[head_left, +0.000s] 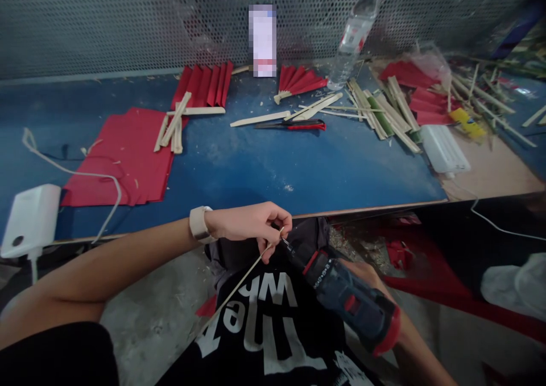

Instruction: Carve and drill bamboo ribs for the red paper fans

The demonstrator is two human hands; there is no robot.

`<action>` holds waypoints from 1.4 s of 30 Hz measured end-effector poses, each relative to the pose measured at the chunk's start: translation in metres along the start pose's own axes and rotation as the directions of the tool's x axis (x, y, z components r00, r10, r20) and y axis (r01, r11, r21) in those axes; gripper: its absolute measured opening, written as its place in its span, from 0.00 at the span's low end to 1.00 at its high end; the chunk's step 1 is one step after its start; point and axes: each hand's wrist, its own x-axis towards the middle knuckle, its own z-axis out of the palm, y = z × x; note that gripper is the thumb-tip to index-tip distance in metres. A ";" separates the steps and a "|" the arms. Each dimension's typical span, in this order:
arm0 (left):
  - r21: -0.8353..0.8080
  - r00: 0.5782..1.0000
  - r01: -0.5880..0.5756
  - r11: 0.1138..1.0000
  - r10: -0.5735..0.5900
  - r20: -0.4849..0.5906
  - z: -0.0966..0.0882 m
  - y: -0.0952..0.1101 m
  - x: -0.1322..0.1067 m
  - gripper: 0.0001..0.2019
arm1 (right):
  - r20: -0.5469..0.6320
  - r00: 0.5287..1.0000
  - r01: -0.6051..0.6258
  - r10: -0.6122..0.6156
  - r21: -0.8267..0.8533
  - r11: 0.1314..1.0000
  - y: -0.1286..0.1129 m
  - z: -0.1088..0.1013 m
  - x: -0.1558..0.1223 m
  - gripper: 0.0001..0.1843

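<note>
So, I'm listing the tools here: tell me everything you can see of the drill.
The drill is dark blue-grey and plastic-looking, with a red ring behind its chuck, white markings on the collar, a red switch and a red rear. It slants before the blue table, nose toward the left hand's grip. Its thin metallic bit meets or nearly meets the pale strip there. The right hand's grip holds it; its handle is hidden.

Thin strip (pixel 247 274): pale, narrow; upper end pinched in the left hand (pixel 258 225), length slanting down toward the person's body. Power drill (pixel 352 301): dark casing, red accents; held in the right hand (pixel 363 272), bit (pixel 286 241) directed at the left hand's fingertips; contact with the strip indistinct.
</note>
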 end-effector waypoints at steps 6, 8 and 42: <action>-0.053 0.998 0.058 0.997 -0.056 0.042 -0.001 -0.006 0.000 0.09 | 0.019 0.966 0.251 -0.257 -0.293 0.923 -0.005 -0.015 0.001 0.23; -0.075 0.997 0.067 0.995 -0.063 0.049 0.002 -0.006 -0.001 0.09 | 0.023 0.953 0.291 -0.302 -0.347 0.891 -0.005 -0.018 0.001 0.22; -0.482 0.978 0.182 0.857 -0.106 0.181 0.037 -0.084 0.002 0.07 | 0.285 0.834 0.543 -0.472 -0.572 0.614 -0.031 -0.055 0.016 0.22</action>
